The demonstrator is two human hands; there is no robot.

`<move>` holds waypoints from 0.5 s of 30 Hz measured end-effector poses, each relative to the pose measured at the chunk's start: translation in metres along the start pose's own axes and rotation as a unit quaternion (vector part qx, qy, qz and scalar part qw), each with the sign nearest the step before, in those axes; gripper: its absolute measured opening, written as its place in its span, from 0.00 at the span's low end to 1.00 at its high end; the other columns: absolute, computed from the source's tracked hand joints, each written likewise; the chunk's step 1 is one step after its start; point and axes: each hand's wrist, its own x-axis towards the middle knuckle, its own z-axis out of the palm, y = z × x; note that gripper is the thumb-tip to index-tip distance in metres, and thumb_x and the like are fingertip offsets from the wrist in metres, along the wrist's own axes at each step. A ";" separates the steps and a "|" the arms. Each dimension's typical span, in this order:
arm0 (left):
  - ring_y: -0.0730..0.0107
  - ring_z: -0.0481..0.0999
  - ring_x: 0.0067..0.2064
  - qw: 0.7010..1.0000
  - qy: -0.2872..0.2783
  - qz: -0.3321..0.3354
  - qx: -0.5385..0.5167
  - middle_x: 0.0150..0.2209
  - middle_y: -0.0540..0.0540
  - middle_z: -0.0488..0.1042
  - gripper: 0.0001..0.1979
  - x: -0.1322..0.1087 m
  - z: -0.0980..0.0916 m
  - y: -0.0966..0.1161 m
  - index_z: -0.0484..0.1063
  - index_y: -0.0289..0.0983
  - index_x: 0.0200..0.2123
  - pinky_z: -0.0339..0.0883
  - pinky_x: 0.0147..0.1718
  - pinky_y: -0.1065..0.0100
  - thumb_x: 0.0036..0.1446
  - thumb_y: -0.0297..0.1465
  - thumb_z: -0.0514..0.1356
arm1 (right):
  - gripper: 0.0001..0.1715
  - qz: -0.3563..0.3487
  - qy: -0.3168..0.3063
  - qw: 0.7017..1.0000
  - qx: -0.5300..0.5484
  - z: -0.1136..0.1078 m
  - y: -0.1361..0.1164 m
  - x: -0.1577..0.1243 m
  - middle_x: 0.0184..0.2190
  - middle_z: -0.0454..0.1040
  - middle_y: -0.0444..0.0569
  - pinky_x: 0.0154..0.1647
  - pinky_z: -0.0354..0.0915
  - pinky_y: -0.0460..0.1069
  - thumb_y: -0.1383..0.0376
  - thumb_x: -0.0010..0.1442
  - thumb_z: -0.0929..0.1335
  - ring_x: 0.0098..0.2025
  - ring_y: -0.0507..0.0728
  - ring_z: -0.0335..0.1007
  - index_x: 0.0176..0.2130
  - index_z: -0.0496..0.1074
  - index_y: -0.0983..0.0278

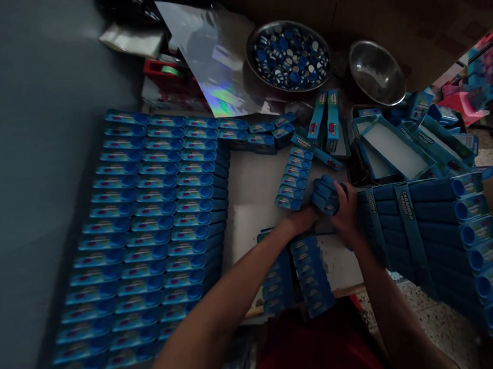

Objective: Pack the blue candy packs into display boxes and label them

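Several small blue cardboard boxes [325, 195], bunched to stay square, are clamped in the right hand [347, 207] by the right edge of the white table [258, 178]. The left hand [303, 221] braces them, fingers hidden.

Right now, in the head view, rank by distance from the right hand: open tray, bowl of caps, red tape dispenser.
1. Open tray, just back-right of the right hand gripping blue boxes.
2. Bowl of caps, farther back, centre.
3. Red tape dispenser, far back left.

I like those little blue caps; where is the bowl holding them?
The cap bowl sits top centre in the head view, between a shiny foil sheet on its left and an empty metal bowl on its right.
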 end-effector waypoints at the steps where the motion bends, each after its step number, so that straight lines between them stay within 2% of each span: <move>1: 0.60 0.80 0.56 1.000 -0.015 0.003 0.003 0.55 0.41 0.83 0.22 0.000 0.000 -0.002 0.82 0.38 0.48 0.69 0.60 0.62 0.59 0.16 0.53 | 0.46 0.007 -0.005 1.000 0.011 0.002 0.003 0.001 0.69 0.58 0.62 0.74 0.58 0.66 0.66 0.58 0.70 0.72 0.69 0.56 0.72 0.62 0.64; 5: 0.56 0.80 0.58 0.999 -0.043 -0.005 0.019 0.54 0.36 0.83 0.21 -0.012 -0.002 -0.005 0.83 0.35 0.45 0.68 0.62 0.59 0.57 0.16 0.55 | 0.45 0.005 -0.034 0.999 0.030 0.002 0.008 0.007 0.69 0.59 0.62 0.75 0.56 0.64 0.68 0.58 0.70 0.72 0.68 0.56 0.72 0.62 0.65; 8: 0.56 0.80 0.57 0.998 -0.046 -0.009 0.028 0.52 0.36 0.83 0.18 -0.019 -0.007 -0.003 0.83 0.36 0.41 0.69 0.61 0.60 0.57 0.16 0.56 | 0.46 -0.004 -0.038 0.998 0.046 -0.004 0.006 0.012 0.69 0.59 0.61 0.75 0.56 0.63 0.68 0.58 0.71 0.73 0.67 0.55 0.72 0.62 0.64; 12: 0.57 0.78 0.57 0.998 -0.033 -0.024 0.042 0.49 0.37 0.83 0.16 -0.013 -0.018 -0.006 0.81 0.36 0.36 0.67 0.62 0.61 0.56 0.15 0.56 | 0.51 0.001 -0.006 0.996 0.086 -0.004 0.007 0.023 0.70 0.58 0.62 0.75 0.58 0.63 0.65 0.56 0.74 0.73 0.67 0.57 0.74 0.58 0.63; 15: 0.54 0.77 0.56 0.997 -0.019 -0.047 0.057 0.48 0.35 0.81 0.14 -0.009 -0.028 -0.017 0.80 0.34 0.37 0.68 0.60 0.58 0.58 0.16 0.55 | 0.56 0.019 0.012 0.994 0.110 0.008 0.011 0.033 0.70 0.57 0.64 0.73 0.60 0.63 0.60 0.55 0.76 0.74 0.68 0.57 0.74 0.55 0.64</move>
